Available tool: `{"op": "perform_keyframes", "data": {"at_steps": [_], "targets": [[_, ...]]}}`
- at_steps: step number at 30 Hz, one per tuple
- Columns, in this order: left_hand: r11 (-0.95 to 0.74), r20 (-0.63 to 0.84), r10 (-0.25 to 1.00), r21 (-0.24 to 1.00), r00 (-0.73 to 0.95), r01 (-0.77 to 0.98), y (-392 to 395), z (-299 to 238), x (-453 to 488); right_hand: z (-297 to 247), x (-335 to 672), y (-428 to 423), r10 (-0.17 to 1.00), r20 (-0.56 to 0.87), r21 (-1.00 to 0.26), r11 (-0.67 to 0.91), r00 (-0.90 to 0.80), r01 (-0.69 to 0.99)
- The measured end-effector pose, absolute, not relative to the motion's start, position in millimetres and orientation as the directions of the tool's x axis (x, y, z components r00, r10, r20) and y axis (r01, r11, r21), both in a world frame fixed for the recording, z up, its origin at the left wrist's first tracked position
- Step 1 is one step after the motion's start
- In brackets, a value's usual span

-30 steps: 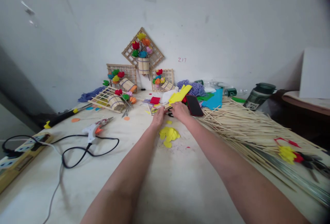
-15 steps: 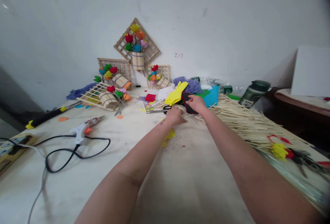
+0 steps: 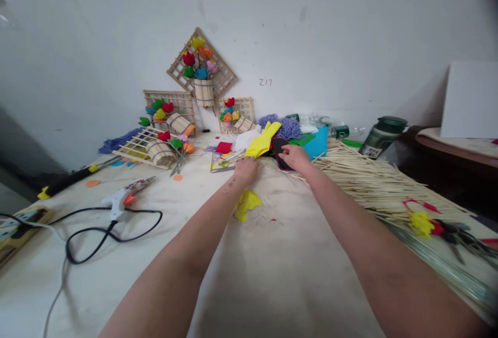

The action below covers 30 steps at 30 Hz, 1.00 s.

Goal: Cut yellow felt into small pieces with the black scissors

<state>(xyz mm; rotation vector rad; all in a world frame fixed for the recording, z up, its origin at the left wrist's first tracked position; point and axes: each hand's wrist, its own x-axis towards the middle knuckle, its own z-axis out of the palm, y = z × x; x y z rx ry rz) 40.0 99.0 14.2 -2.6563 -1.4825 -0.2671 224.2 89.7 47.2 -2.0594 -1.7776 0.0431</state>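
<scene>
My left hand (image 3: 246, 170) is low on the table at the front edge of a folded yellow sheet (image 3: 260, 143). Its back faces me and its fingers are mostly hidden, so I cannot tell what they hold. My right hand (image 3: 296, 157) has bent fingers at the right side of a dark, red-edged phone (image 3: 280, 152), which leans in the pile of coloured sheets. Crumpled yellow scraps (image 3: 248, 204) lie below my left wrist. Blue (image 3: 318, 143) and green sheets stick out behind my right hand.
Thin wooden sticks (image 3: 373, 182) spread across the right, with a dark bottle (image 3: 384, 136) behind. A hot glue gun (image 3: 120, 200) and its looping cord lie left. Lattice panels with colourful flowers (image 3: 202, 63) stand by the wall. Purple yarn (image 3: 286, 126) heaps at the back.
My left hand has moved left, covering the black scissor handles that showed before and uncovering more of the yellow scraps. My right hand stays at the phone. The view has turned slightly.
</scene>
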Motion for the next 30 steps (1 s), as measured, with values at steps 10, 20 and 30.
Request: {"op": "perform_keyframes", "data": {"at_steps": [10, 20, 30], "targets": [[-0.352, 0.194, 0.919, 0.016, 0.342, 0.936, 107.8, 14.9, 29.0, 50.2, 236.0, 84.2, 0.930, 0.227, -0.291, -0.218, 0.288, 0.932], [-0.542, 0.250, 0.840, 0.441, 0.482, 0.715, 109.5, 20.6, 69.9, 40.8, 217.8, 92.7, 0.911, 0.169, -0.230, -0.334, 0.376, 0.914], [-0.314, 0.178, 0.949, 0.596, 0.259, 0.740, 126.2, 27.2, 54.8, 32.8, 211.6, 113.2, 0.894, 0.091, -0.246, -0.406, 0.438, 0.880]]}}
